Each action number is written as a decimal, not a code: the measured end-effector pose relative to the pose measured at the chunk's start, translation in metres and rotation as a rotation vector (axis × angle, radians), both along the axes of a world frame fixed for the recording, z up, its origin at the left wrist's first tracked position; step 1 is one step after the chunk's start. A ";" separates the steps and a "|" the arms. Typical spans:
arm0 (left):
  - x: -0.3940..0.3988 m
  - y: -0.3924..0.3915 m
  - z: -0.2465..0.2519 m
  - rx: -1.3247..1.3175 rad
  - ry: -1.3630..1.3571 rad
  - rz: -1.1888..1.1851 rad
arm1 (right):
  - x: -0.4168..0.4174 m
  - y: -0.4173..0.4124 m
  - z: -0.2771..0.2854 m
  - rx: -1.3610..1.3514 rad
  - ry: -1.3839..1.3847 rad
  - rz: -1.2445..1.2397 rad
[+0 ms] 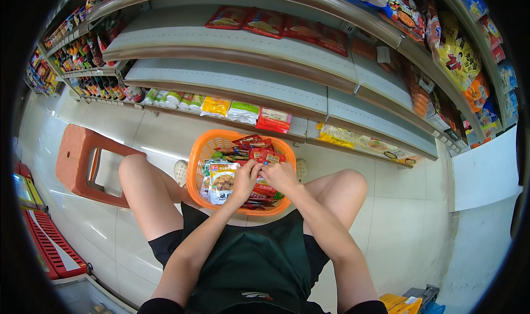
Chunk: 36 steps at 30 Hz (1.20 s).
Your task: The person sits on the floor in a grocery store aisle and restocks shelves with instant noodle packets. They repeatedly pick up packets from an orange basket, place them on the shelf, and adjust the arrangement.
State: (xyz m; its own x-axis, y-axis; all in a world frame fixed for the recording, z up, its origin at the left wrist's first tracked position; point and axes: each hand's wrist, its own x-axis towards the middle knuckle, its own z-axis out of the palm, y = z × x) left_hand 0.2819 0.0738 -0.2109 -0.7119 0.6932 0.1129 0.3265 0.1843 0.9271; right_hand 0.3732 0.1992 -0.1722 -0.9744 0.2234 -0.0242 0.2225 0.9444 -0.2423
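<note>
An orange plastic basket stands on the floor between my knees, holding several flat food packets. My left hand and my right hand meet over its middle, fingertips together at a red food packet. Both hands seem to pinch this packet's edge; the fingers partly cover it. Beside my left hand, a white and yellow packet with a food picture lies at the basket's left. More red packets lie towards the far side, and others are under my hands.
Store shelves curve across ahead, with red packets on an upper board and noodle-like packs on the lowest. A reddish plastic stool stands left of my knee. Red crates are at far left, a white panel at right.
</note>
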 end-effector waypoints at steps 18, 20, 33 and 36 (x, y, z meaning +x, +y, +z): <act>0.027 0.021 -0.105 -0.415 -0.091 0.102 | 0.016 0.015 -0.073 -0.227 -0.593 -0.137; 0.024 0.018 -0.112 -0.395 -0.139 0.123 | 0.010 0.016 -0.063 -0.295 -0.631 -0.148; 0.009 -0.018 -0.090 -0.004 -0.454 0.241 | 0.004 0.024 -0.035 -0.442 -0.103 -0.415; 0.003 -0.021 -0.079 0.082 -0.523 0.290 | 0.001 0.025 -0.028 -0.609 0.101 -0.417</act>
